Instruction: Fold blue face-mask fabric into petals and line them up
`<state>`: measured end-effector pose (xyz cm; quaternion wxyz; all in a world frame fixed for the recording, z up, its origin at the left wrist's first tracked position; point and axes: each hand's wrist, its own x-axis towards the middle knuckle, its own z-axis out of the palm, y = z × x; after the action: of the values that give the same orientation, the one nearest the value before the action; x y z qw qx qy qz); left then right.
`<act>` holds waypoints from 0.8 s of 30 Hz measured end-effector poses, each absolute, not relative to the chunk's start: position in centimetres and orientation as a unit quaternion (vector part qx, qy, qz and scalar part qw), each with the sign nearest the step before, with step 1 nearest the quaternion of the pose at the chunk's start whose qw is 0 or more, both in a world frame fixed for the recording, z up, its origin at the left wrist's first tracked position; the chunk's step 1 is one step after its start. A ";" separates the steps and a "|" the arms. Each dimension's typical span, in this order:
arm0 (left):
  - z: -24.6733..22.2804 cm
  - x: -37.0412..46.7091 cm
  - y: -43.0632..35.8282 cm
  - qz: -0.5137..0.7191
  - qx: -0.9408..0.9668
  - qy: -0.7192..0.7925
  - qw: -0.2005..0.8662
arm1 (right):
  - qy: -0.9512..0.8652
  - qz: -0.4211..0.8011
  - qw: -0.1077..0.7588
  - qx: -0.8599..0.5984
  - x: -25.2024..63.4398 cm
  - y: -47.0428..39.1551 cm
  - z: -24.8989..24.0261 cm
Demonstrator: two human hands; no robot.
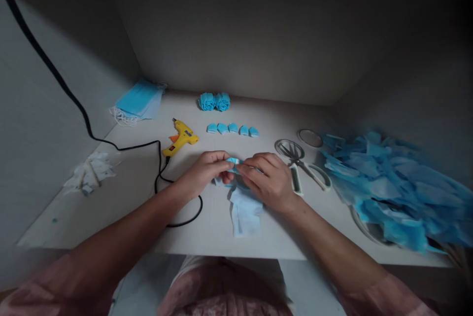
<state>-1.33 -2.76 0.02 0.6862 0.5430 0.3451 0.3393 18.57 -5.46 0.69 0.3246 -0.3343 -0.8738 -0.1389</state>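
Between the fingertips of my left hand point(210, 170) and my right hand point(268, 178) is a small piece of blue fabric point(232, 160), pinched by both. It looks like face-mask material, and the fingers partly cover it. Below the hands, pale blue-white fabric pieces point(247, 212) lie on the white table point(125, 217). Just beyond the hands is a row of several small folded blue pieces point(232, 128). Farther back sit two rolled blue fabric roses point(215, 102), side by side.
A yellow glue gun point(180, 137) with a black cord point(136, 146) lies to the left. Face masks point(138, 99) are stacked back left, near white scraps point(90, 173) with sticks. Scissors point(301, 160), a metal ring point(310, 137) and a large pile of blue fabric point(399, 183) occupy the right.
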 end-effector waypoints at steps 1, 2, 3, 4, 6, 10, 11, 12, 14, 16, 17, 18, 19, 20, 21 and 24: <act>0.0 -1.3 -2.7 0.339 0.541 0.344 0.689 | -0.875 -0.124 0.324 -0.337 18.6 -5.4 0.6; -0.1 -1.3 -2.7 0.339 0.538 0.343 0.691 | -0.876 -0.111 0.325 -0.338 18.6 -5.4 0.5; -0.1 -1.4 -2.6 0.339 0.536 0.342 0.693 | -0.878 -0.100 0.325 -0.337 18.7 -5.4 0.5; -0.1 -1.4 -2.6 0.341 0.534 0.341 0.695 | -0.880 -0.091 0.325 -0.335 18.7 -5.4 0.6; 0.1 -1.5 -2.5 0.347 0.534 0.342 0.691 | -0.882 -0.063 0.333 -0.327 18.6 -5.4 0.9; 1.0 -1.5 -2.6 0.335 0.568 0.374 0.652 | -0.846 0.055 0.401 -0.347 18.5 -5.4 2.0; 1.1 -1.4 -2.7 0.323 0.580 0.382 0.643 | -0.829 0.083 0.421 -0.360 18.5 -5.4 2.2; 1.3 -1.3 -2.8 0.312 0.590 0.389 0.635 | -0.813 0.108 0.434 -0.373 18.5 -5.4 2.4; 1.4 -1.1 -2.9 0.296 0.608 0.395 0.622 | -0.794 0.163 0.431 -0.396 18.5 -5.3 2.6; 1.3 -0.9 -3.0 0.292 0.626 0.396 0.605 | -0.786 0.217 0.398 -0.419 18.4 -5.3 2.6; 1.2 -0.8 -3.0 0.293 0.634 0.395 0.597 | -0.783 0.237 0.382 -0.429 18.4 -5.3 2.5; 1.2 -0.8 -3.0 0.293 0.641 0.394 0.590 | -0.779 0.251 0.371 -0.438 18.3 -5.4 2.4; 1.2 -0.8 -3.0 0.294 0.644 0.393 0.587 | -0.775 0.263 0.366 -0.444 18.2 -5.4 2.2; 1.2 -0.9 -3.0 0.294 0.644 0.393 0.587 | -0.768 0.278 0.367 -0.446 18.0 -5.4 2.1; 1.3 -0.9 -3.0 0.295 0.641 0.391 0.592 | -0.758 0.297 0.375 -0.444 17.9 -5.4 1.9; 1.6 -1.0 -3.1 0.312 0.618 0.380 0.613 | -0.713 0.369 0.416 -0.427 17.6 -5.4 1.5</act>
<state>-1.02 -3.06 1.55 0.6133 0.6181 0.3799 0.3122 17.64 -5.44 1.48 0.4156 -0.4274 -0.7132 0.3688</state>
